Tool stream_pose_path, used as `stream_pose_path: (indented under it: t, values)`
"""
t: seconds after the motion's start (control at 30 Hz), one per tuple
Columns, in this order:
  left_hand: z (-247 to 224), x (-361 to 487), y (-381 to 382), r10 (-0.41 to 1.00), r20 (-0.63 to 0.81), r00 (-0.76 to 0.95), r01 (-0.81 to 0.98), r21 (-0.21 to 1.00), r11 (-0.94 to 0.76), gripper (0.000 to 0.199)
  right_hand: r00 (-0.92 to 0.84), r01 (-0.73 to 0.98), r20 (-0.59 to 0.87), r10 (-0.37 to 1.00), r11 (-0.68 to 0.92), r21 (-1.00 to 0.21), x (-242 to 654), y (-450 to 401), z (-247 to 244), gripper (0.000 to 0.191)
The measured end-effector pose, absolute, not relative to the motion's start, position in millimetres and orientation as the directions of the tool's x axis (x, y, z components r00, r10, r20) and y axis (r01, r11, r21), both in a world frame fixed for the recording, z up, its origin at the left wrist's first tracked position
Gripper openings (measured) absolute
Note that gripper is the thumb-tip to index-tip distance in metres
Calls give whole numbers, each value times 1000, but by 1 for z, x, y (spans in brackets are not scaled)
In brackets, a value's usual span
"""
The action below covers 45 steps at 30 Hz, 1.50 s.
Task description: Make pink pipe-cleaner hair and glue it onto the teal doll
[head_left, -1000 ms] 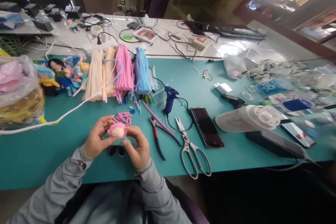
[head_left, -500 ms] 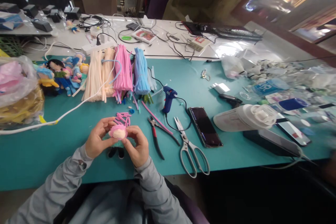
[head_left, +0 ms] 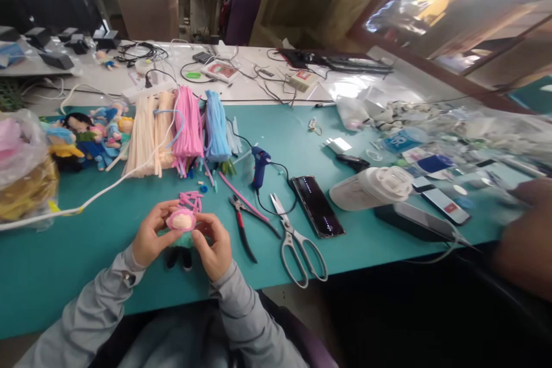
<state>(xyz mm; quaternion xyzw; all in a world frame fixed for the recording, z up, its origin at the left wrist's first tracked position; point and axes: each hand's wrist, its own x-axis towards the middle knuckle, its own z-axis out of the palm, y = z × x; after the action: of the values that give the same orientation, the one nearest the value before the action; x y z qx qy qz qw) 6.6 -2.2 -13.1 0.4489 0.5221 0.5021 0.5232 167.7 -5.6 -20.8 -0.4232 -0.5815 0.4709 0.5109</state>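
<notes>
Between my two hands is a small doll made of fuzzy stems, with a cream face, pink hair, a green body and dark legs hanging below. My left hand pinches one side of its head with thumb and fingers. On the other side, the fingers and thumb of my right hand close on the head too. Short pink stem pieces lie on the green mat just beyond the doll. To the right of my right hand are red-handled pliers and grey-handled scissors.
Bundles of cream, pink and blue stems stand ahead, beside finished dolls. A blue glue gun, phone and white cup are to the right. A white cable crosses the left. A co-worker's blurred hand is far right.
The doll has tilted, and more of its green body and dark legs shows below the head. A co-worker's hand has come farther into view at the right. My view has turned slightly right.
</notes>
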Motion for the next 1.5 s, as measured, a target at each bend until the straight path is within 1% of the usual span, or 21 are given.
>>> stream_pose_path:
  t: [0.07,0.2,0.33,0.4,0.47,0.53,0.6,0.7,0.83,0.93,1.03,1.1,1.2,1.37,1.5]
  values:
    - [-15,6,-2,992,-111,-61,-58,993,108,54,-78,-1,218,973,219,-976,166,-6,-22,22]
    - [-17,9,2,989,-128,-76,-99,988,120,56,72,-22,266,961,268,-963,167,-10,-26,20]
    - [-15,16,11,988,-137,-70,-168,978,123,53,148,26,326,934,326,-945,186,-25,-28,17]
    - [-14,18,15,982,-177,-63,-200,966,162,55,171,109,354,920,339,-934,207,-36,-25,15]
    - [-14,19,18,970,-237,-61,-240,946,216,60,225,245,380,897,326,-913,236,-46,-19,13]
    - [-15,19,18,955,-291,-58,-272,925,266,63,327,375,390,861,260,-890,268,-54,-11,12]
    - [-17,18,16,947,-318,-50,-288,912,291,62,390,468,379,839,174,-866,296,-58,-3,14]
    - [-21,16,13,947,-322,-5,-318,898,304,60,384,537,359,851,110,-836,318,-53,3,15]
    - [-24,17,12,955,-296,-19,-335,902,273,61,285,564,341,896,132,-815,311,-18,-1,22]
    - [-22,19,14,954,-296,-36,-345,900,266,60,210,601,303,929,122,-790,295,31,-8,29]
    - [-21,19,16,953,-301,-28,-365,891,271,60,236,682,194,952,-20,-731,282,82,-12,39]
    - [-23,18,17,955,-297,-13,-375,887,271,62,259,718,127,957,-103,-688,277,110,-12,42]
    - [-28,17,18,963,-269,-4,-389,888,246,62,276,734,67,959,-165,-658,273,136,-11,39]
    - [-31,12,20,966,-254,45,-402,881,250,60,297,743,-45,954,-260,-617,273,146,-8,24]
    - [-31,9,21,962,-261,81,-397,877,271,58,302,747,-83,950,-289,-598,274,140,-5,25]
